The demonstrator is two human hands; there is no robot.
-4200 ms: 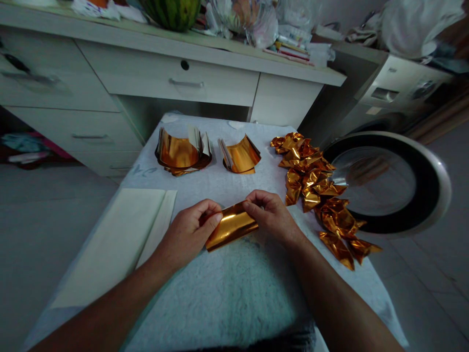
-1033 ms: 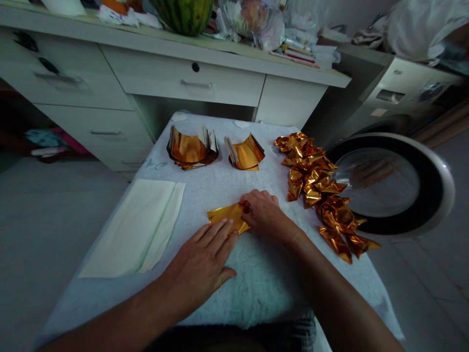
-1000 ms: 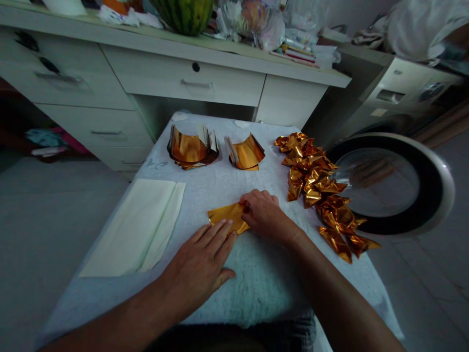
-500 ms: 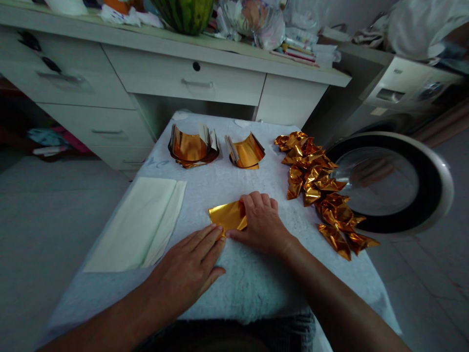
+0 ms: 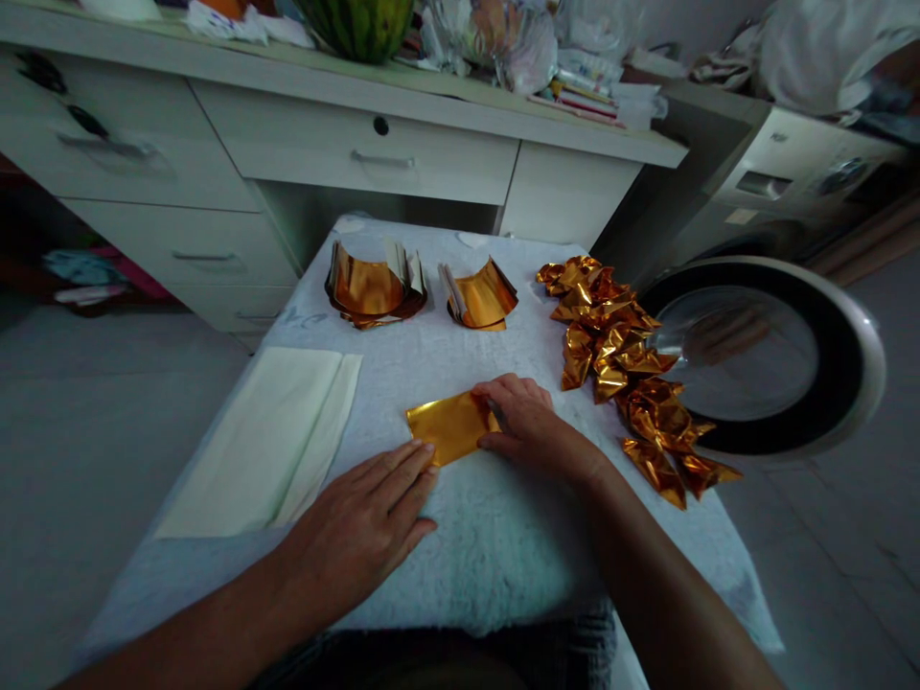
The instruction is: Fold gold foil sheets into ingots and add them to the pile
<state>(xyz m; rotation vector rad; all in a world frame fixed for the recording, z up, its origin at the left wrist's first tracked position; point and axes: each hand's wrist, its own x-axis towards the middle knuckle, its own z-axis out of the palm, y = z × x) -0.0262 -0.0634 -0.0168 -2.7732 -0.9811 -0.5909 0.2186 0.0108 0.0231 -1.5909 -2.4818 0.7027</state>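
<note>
A piece of gold foil paper [image 5: 449, 428] lies on the cloth-covered table between my hands. My left hand [image 5: 378, 508] rests flat on its lower left corner, fingers stretched out. At its right end, my right hand [image 5: 528, 422] grips the edge between thumb and fingers. Beyond them stand two curved stacks of gold paper, a larger one [image 5: 368, 287] and a smaller one [image 5: 485, 295]. To the right lie several folded shiny gold pieces [image 5: 618, 355], heaped in a row. A folded pale sheet [image 5: 263, 431] is spread to the left of my left hand.
A white drawer unit [image 5: 431, 172] runs behind the table, with a watermelon [image 5: 356, 27] and plastic bags on top. The washing machine's round door [image 5: 838, 364] hangs open close to the table's right side.
My right hand has shifted slightly to the right along the foil paper, uncovering more of it. My left hand stays on its corner.
</note>
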